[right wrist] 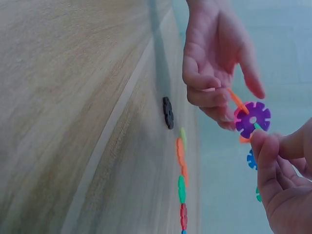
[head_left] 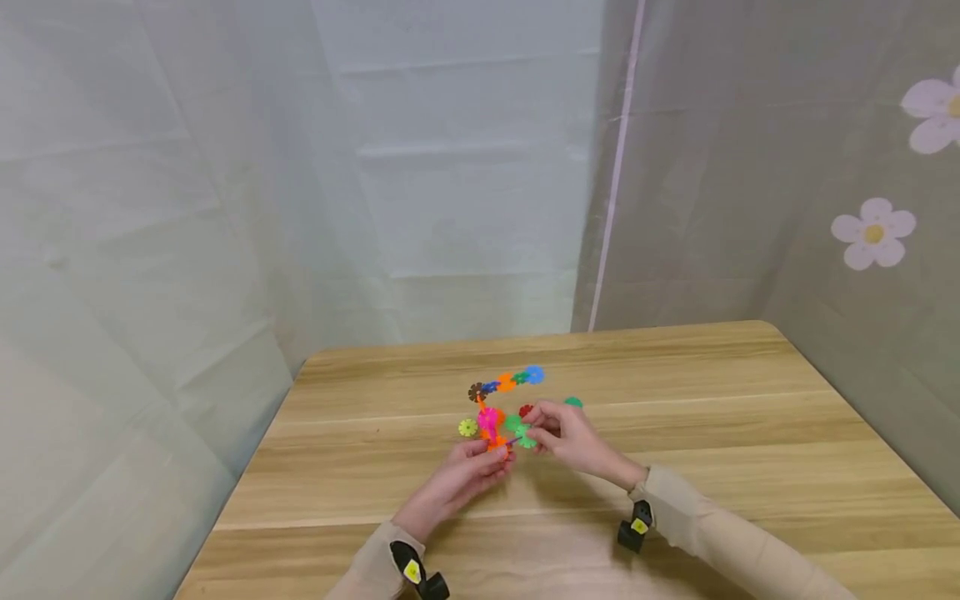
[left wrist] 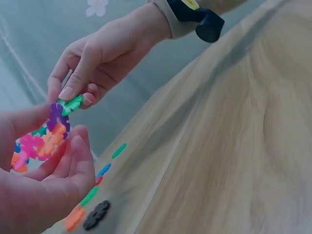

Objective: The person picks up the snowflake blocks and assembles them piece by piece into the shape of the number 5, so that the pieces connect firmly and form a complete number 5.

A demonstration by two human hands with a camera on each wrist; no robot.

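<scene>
Bright plastic snowflake discs, pink, orange and purple, are clipped into a small cluster point(head_left: 491, 425) held just above the wooden table point(head_left: 750, 433), near its middle. The left hand point(head_left: 468, 475) comes up from six o'clock, palm turned inward, fingers curled round the cluster's lower edge. The right hand point(head_left: 566, 435) reaches in from four o'clock, and the left wrist view shows its thumb and forefinger pinching a green disc point(left wrist: 71, 104) that touches the purple disc point(left wrist: 57, 117) at the cluster's near face. Both wrists wear a small black camera on beige sleeves.

How the green disc meets the purple one, slotted in or only resting against it, is hard to make out; fingers cover the joint.

At twelve o'clock from the hands, loose discs lie flat on the table: a dark one point(head_left: 476, 391), an orange one point(head_left: 507, 382), a blue one point(head_left: 534, 374). A yellow-green disc point(head_left: 467, 427) sits at nine o'clock of the cluster.
</scene>
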